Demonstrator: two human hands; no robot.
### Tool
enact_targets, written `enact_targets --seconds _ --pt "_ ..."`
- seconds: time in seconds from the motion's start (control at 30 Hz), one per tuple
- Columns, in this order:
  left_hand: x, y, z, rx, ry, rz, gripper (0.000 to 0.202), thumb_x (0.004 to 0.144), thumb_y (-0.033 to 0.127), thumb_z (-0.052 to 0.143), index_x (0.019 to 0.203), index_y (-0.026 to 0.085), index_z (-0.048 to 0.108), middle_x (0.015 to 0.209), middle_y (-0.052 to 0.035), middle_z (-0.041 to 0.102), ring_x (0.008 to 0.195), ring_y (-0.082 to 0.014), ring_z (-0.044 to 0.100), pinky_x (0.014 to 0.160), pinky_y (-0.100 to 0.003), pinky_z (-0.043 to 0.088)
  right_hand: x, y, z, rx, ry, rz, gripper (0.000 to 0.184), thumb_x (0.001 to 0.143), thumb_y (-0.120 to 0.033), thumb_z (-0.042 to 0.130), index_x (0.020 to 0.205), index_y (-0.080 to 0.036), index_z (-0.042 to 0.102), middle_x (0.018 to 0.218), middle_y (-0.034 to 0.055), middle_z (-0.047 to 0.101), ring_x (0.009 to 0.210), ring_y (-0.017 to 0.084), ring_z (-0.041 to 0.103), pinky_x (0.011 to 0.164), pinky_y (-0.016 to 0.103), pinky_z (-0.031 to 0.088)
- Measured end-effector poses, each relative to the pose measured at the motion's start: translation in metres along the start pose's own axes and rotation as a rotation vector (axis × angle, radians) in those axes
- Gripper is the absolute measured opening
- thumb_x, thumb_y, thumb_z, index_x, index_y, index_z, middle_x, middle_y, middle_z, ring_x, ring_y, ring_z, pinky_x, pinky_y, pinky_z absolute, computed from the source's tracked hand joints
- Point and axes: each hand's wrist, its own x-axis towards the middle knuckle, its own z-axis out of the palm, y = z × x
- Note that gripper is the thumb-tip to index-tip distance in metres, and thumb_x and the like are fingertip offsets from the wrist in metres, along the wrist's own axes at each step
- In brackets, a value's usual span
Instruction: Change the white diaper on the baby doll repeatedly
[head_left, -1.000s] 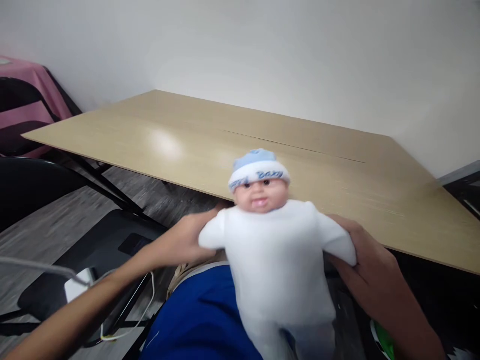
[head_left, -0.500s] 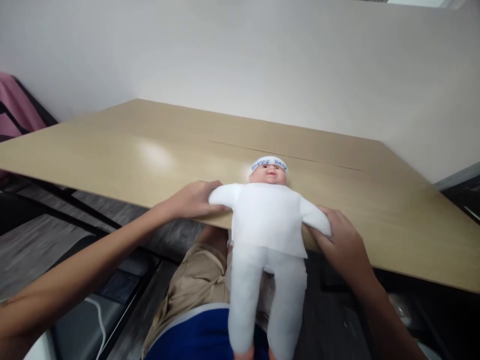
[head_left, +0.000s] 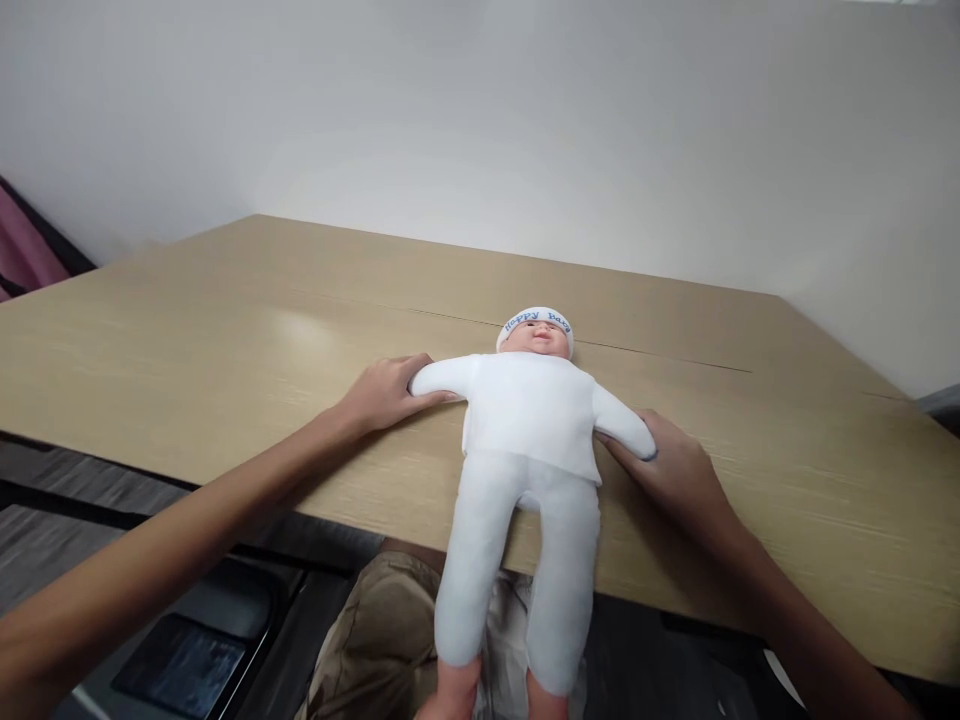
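Observation:
A baby doll point(head_left: 534, 430) in a white suit and a blue-lettered white cap lies on its back on a light wooden table point(head_left: 225, 350). Its head points away from me and its legs hang over the near edge. My left hand point(head_left: 385, 392) is closed round the doll's arm on the left side. My right hand point(head_left: 671, 468) grips the doll's other arm on the right side. Both hands rest on the tabletop.
A white wall stands behind the table. Below the near edge I see my lap in tan trousers point(head_left: 379, 640), a dark chair seat point(head_left: 187, 650) at the lower left and grey floor. A pink cloth point(head_left: 22, 250) shows at the far left.
The doll went from upright in front of me to lying flat on the table, moved further onto it. Both hands kept hold of its arms and came down onto the tabletop.

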Motion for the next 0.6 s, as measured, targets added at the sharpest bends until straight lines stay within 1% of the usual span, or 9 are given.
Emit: enact_targets --seconds 0.1,0.2,0.27,0.37,0.47,0.53,0.6 --pt "0.03 -0.013 0.007 0.048 0.021 0.016 0.075 0.098 0.092 0.05 0.114 0.023 0.074 0.103 -0.0119 0.081 0.091 -0.0329 0.074 0.078 -0.04 0.05 0.035 0.005 0.009 -0.021 0.0 -0.03 0.048 0.104 -0.072 0.058 0.109 -0.026 0.073 0.109 0.0111 0.084 0.096 0.036 0.076 0.073 0.04 0.049" --pt "0.057 -0.025 0.011 0.083 0.038 0.003 0.078 0.099 0.093 0.046 0.115 0.022 0.074 0.102 -0.0125 0.081 0.091 -0.0336 0.073 0.078 -0.04 0.051 0.067 0.011 0.019 -0.056 0.027 -0.039 0.048 0.104 -0.071 0.059 0.113 -0.026 0.073 0.11 0.012 0.084 0.096 0.037 0.076 0.074 0.041 0.05" --pt "0.075 -0.032 0.013 0.087 0.047 -0.014 0.079 0.099 0.093 0.046 0.118 0.023 0.074 0.104 -0.0122 0.082 0.092 -0.0335 0.074 0.079 -0.04 0.051 0.087 0.016 0.024 -0.075 0.046 -0.035 0.049 0.103 -0.071 0.06 0.112 -0.025 0.074 0.108 0.0128 0.084 0.095 0.037 0.076 0.074 0.041 0.05" --pt "0.103 -0.042 0.017 0.072 0.057 0.002 0.079 0.099 0.092 0.046 0.124 0.023 0.074 0.11 -0.0119 0.083 0.098 -0.0336 0.075 0.082 -0.039 0.052 0.117 0.023 0.032 -0.065 0.069 -0.056 0.051 0.102 -0.071 0.061 0.116 -0.024 0.076 0.112 0.0139 0.084 0.099 0.038 0.076 0.077 0.042 0.052" --pt "0.129 -0.05 0.023 0.098 0.082 0.006 0.08 0.099 0.093 0.046 0.122 0.021 0.073 0.108 -0.0136 0.082 0.096 -0.0345 0.074 0.084 -0.042 0.054 0.144 0.029 0.038 -0.059 0.088 -0.037 0.054 0.1 -0.071 0.063 0.119 -0.023 0.076 0.113 0.0154 0.084 0.1 0.038 0.076 0.079 0.043 0.052" --pt "0.141 -0.056 0.027 0.114 0.124 0.008 0.08 0.099 0.092 0.049 0.122 0.019 0.072 0.109 -0.0153 0.082 0.098 -0.0359 0.074 0.089 -0.045 0.055 0.157 0.033 0.042 -0.049 0.103 -0.031 0.055 0.099 -0.073 0.063 0.117 -0.022 0.075 0.11 0.0159 0.083 0.098 0.038 0.076 0.08 0.044 0.054" --pt "0.145 -0.063 0.03 0.092 0.187 0.034 0.08 0.099 0.09 0.053 0.13 0.018 0.07 0.121 -0.0173 0.081 0.109 -0.0379 0.072 0.099 -0.049 0.055 0.164 0.038 0.045 -0.037 0.133 -0.086 0.057 0.099 -0.075 0.062 0.117 -0.022 0.074 0.113 0.0169 0.082 0.102 0.039 0.074 0.086 0.048 0.056"
